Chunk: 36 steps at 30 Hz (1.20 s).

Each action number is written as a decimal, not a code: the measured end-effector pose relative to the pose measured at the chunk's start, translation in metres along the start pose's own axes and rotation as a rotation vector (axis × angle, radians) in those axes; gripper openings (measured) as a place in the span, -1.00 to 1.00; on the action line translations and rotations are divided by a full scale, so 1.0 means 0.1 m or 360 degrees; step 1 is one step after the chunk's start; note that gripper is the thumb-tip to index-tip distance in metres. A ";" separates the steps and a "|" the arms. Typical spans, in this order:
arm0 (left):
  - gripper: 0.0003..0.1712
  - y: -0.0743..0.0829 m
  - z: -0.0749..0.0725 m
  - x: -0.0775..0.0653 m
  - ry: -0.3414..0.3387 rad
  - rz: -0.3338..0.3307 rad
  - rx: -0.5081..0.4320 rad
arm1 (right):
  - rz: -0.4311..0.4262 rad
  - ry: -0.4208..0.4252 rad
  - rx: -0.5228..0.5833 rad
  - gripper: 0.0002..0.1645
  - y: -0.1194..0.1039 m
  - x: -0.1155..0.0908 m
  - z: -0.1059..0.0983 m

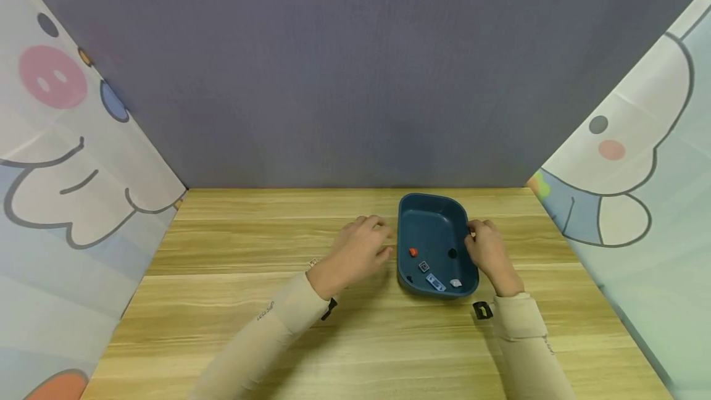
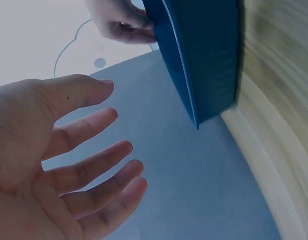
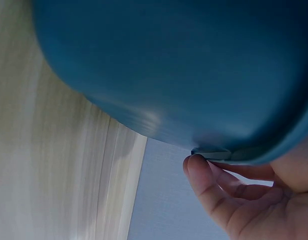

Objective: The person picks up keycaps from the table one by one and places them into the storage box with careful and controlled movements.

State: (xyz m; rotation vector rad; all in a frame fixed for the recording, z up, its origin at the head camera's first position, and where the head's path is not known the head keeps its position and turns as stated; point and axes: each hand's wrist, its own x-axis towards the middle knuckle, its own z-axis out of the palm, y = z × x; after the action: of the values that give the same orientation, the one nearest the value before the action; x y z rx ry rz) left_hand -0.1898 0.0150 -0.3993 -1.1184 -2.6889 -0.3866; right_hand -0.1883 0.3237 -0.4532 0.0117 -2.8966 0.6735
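A dark blue plastic basin (image 1: 433, 227) rests on the wooden table, right of the middle. Inside it lie several small pieces: an orange one (image 1: 413, 252), a grey square one (image 1: 424, 266), a light blue rectangular one (image 1: 436, 282), a white one (image 1: 455, 283) and a round black one (image 1: 452, 253). My right hand (image 1: 487, 250) pinches the basin's right rim between thumb and fingers; the right wrist view shows the fingertips (image 3: 198, 172) at that rim. Just left of the basin, my left hand (image 1: 358, 249) hovers with spread, slightly bent fingers, apart from the wall and holding nothing.
A small pale piece (image 1: 313, 262) lies on the table (image 1: 233, 233) beside the left wrist, partly hidden by it. A grey-purple panel (image 1: 355, 79) rises behind the table. Cartoon-printed sheets (image 1: 611, 159) stand at both sides.
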 end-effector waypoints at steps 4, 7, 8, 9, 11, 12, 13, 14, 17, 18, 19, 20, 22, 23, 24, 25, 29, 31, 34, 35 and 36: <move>-0.72 -0.11 -0.07 -0.13 0.0065 -0.0007 0.0017 | -0.0003 0.0007 -0.0006 -0.61 0.00 0.00 0.00; -0.73 -0.20 -0.11 -0.24 0.0103 -0.0026 0.0018 | -0.0007 0.0013 -0.0001 -0.61 0.00 0.00 0.01; -0.73 -0.23 -0.12 -0.28 0.0113 -0.0043 0.0012 | -0.0007 0.0018 0.0001 -0.60 -0.01 0.00 0.01; -0.74 -0.26 -0.14 -0.32 0.0123 -0.0056 0.0005 | -0.0008 0.0022 0.0000 -0.60 0.00 0.00 0.01; -0.75 -0.33 -0.15 -0.40 0.0144 -0.0088 -0.0003 | -0.0005 0.0028 -0.0001 -0.60 0.00 0.00 0.01; -0.74 -0.36 -0.16 -0.43 0.0156 -0.0104 -0.0016 | -0.0004 0.0032 0.0000 -0.60 0.00 0.00 0.01; -0.74 -0.39 -0.17 -0.47 0.0169 -0.0118 -0.0025 | -0.0005 0.0032 0.0001 -0.60 0.00 -0.01 0.01; -0.73 -0.43 -0.17 -0.51 0.0183 -0.0133 -0.0035 | -0.0006 0.0033 0.0000 -0.59 0.00 -0.01 0.01; -0.71 -0.52 -0.16 -0.63 0.0222 -0.0183 -0.0054 | -0.0009 0.0029 0.0001 -0.59 -0.01 0.00 0.01; -0.70 -0.56 -0.16 -0.67 0.0230 -0.0203 -0.0062 | -0.0008 0.0027 0.0002 -0.60 -0.01 -0.01 0.01; -0.70 -0.59 -0.15 -0.71 0.0237 -0.0221 -0.0060 | -0.0007 0.0024 0.0003 -0.60 -0.01 -0.01 0.01; -0.69 -0.62 -0.13 -0.75 0.0238 -0.0245 -0.0059 | -0.0004 0.0022 0.0005 -0.60 -0.01 -0.01 0.00; -0.69 -0.69 -0.11 -0.82 0.0229 -0.0288 -0.0056 | 0.0001 0.0017 0.0004 -0.60 -0.02 -0.01 0.00; -0.69 -0.73 -0.09 -0.86 0.0218 -0.0310 -0.0055 | 0.0002 0.0017 0.0003 -0.60 -0.02 -0.01 0.00; -0.69 -0.77 -0.08 -0.89 0.0199 -0.0330 -0.0054 | 0.0002 0.0015 0.0002 -0.60 -0.02 -0.01 -0.01; -0.69 -0.80 -0.06 -0.92 0.0177 -0.0348 -0.0053 | 0.0002 0.0014 0.0001 -0.60 -0.03 -0.01 -0.01; -0.66 -0.96 0.02 -1.00 0.0068 -0.0397 -0.0084 | 0.0005 0.0016 -0.0008 -0.60 -0.04 -0.02 -0.01; -0.64 -1.03 0.07 -1.03 0.0021 -0.0406 -0.0112 | 0.0010 0.0017 -0.0009 -0.60 -0.04 -0.02 -0.01; -0.64 -1.13 0.14 -1.04 -0.0036 -0.0392 -0.0182 | 0.0011 0.0021 -0.0019 -0.60 -0.04 -0.02 -0.01; -0.64 -1.16 0.16 -1.04 -0.0060 -0.0380 -0.0209 | 0.0009 0.0024 -0.0022 -0.60 -0.04 -0.01 0.00; -0.64 -1.19 0.18 -1.04 -0.0088 -0.0366 -0.0235 | 0.0008 0.0026 -0.0024 -0.60 -0.04 -0.01 0.00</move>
State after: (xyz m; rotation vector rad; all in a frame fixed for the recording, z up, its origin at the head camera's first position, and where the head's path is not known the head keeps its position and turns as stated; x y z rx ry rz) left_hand -0.2042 -0.1287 -0.4654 -0.8672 -2.8876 -0.6096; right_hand -0.1868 0.3205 -0.4515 -0.0032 -2.8868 0.6492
